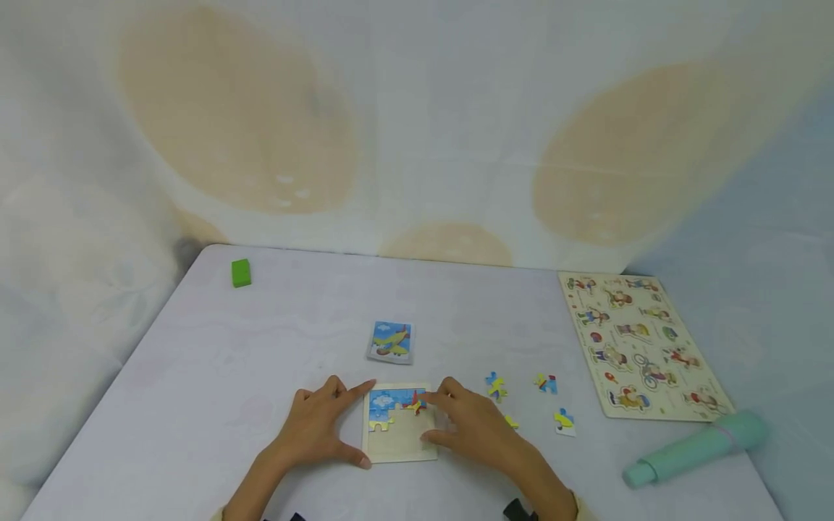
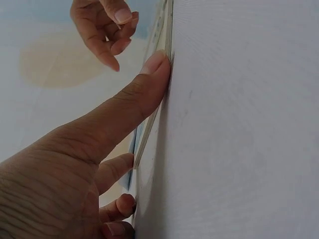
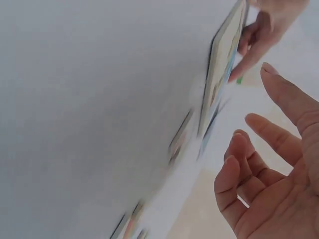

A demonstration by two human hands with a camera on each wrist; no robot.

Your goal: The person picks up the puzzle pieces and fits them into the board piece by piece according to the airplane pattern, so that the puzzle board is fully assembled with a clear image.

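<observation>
A square wooden puzzle board [image 1: 402,443] lies on the table, partly filled with blue, yellow and red pieces along its top and left. My left hand [image 1: 319,427] holds its left side, with the index finger at the upper corner and the thumb at the lower one. In the left wrist view that thumb [image 2: 132,102] presses the board's edge. My right hand [image 1: 478,427] hovers at the board's right side, its index fingertip by a red and yellow puzzle piece [image 1: 415,405] in the upper right. Nothing shows between its loosely bent fingers [image 3: 274,137].
Several loose puzzle pieces [image 1: 496,387] lie right of the board, one partly hidden by my right hand. A picture card with an airplane [image 1: 391,342] lies behind the board. A green block [image 1: 241,273] sits back left. A larger figure puzzle [image 1: 641,347] and a mint-green roll [image 1: 697,450] are at right.
</observation>
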